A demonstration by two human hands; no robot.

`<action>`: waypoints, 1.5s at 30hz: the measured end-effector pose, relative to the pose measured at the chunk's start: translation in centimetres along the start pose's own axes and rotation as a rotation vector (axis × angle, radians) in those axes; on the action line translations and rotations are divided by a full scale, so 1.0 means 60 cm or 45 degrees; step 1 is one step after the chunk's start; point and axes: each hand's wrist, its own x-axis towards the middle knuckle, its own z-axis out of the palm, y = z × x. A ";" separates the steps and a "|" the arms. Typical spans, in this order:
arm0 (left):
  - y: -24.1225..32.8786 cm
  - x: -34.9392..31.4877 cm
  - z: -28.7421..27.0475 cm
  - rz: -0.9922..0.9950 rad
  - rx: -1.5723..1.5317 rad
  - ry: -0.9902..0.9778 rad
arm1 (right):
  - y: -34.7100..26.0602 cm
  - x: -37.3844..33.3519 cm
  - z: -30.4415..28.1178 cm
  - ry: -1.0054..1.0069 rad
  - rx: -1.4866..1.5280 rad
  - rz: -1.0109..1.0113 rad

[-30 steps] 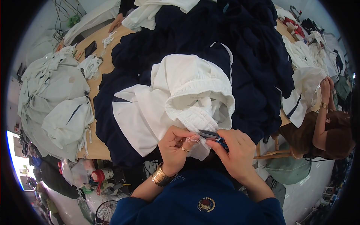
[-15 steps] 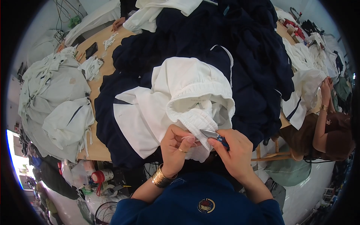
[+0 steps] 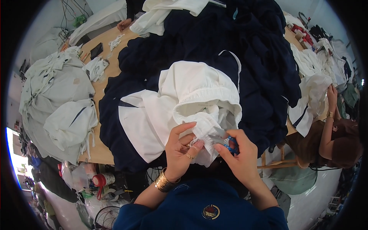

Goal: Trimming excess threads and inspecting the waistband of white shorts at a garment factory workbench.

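Note:
White elastic-waist pants (image 3: 199, 82) lie on a heap of navy garments (image 3: 260, 73), their gathered waist opening turned towards me. My left hand (image 3: 181, 151) is closed on the near part of the waistband, index finger on top. Loose white threads (image 3: 193, 142) show between its thumb and fingers. Closed around blue-handled thread snips (image 3: 232, 145), my right hand (image 3: 243, 155) is just right of the waistband. The snips' metal blades are blurred and lie close to the band; whether they touch the cloth I cannot tell.
Pale garments (image 3: 57, 103) are piled on the wooden table (image 3: 100, 147) at the left, near a dark phone (image 3: 96, 50). At right a co-worker's hands (image 3: 332, 94) handle white cloth. A red-lidded bottle (image 3: 103, 180) and a fan (image 3: 107, 218) are below the table's near edge.
My left index finger has lifted onto the waistband, and more loose threads show. The snips have turned in my right hand, showing more of their blue handle. The whole view has shifted slightly.

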 end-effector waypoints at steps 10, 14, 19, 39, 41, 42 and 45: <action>0.014 0.002 0.009 0.014 0.045 -0.129 | 0.004 0.022 0.031 0.163 0.030 -0.452; 0.021 0.006 0.009 -0.058 -0.136 -0.164 | 0.019 0.024 0.042 0.268 -0.076 -0.690; 0.022 0.008 0.015 -0.014 -0.130 -0.150 | 0.015 0.034 0.048 0.335 -0.036 -0.627; -0.007 0.002 0.010 0.214 0.374 0.131 | -0.028 0.025 0.003 -0.383 0.403 -0.203; -0.008 0.005 0.013 0.202 0.369 0.241 | -0.025 0.025 -0.008 -0.350 0.344 -0.099; 0.002 0.003 0.012 0.193 0.406 0.255 | -0.024 0.022 -0.015 -0.289 0.286 -0.029; 0.007 0.005 0.004 0.167 0.103 0.184 | -0.019 0.034 -0.035 -0.057 0.132 -0.001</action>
